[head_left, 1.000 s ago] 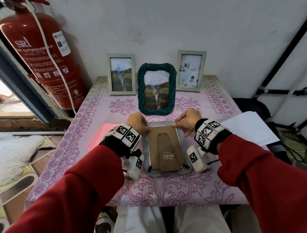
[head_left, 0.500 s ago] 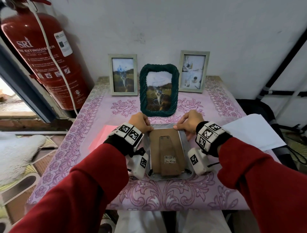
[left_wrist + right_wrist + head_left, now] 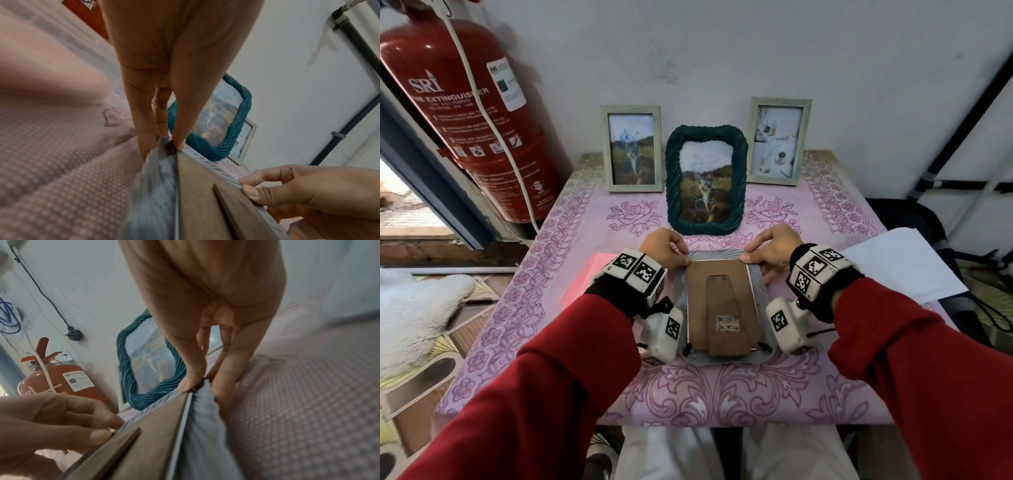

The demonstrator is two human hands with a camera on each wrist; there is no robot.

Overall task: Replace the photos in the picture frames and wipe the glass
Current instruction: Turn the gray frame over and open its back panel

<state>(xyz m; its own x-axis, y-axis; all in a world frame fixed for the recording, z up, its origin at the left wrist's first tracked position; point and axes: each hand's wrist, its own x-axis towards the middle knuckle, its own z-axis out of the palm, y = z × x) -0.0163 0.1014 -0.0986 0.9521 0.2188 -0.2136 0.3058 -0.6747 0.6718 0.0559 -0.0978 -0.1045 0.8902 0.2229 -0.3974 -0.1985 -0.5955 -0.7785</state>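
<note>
A grey ribbed picture frame lies face down near the front middle of the table, which is covered by a pink cloth with purple flower print. Its brown board backing, with a folded stand and a small barcode sticker, faces up.

The left hand is at the frame's far left corner. In the left wrist view its thumb and fingers are curled down and pinch the grey corner, next to a small dark clip. The right hand is at the far right corner; in the right wrist view its thumb presses on the edge of the backing while the fingers curl under the grey rim, so this grip also pinches the frame.

Just behind the hands a dark green twisted-rope frame stands upright with a landscape photo. Two pale wooden frames stand against the wall behind it, one to its left and one to its right.

A pink sheet lies on the table left of the left wrist, and white paper lies at the right edge. A red fire extinguisher stands at the left of the table.
</note>
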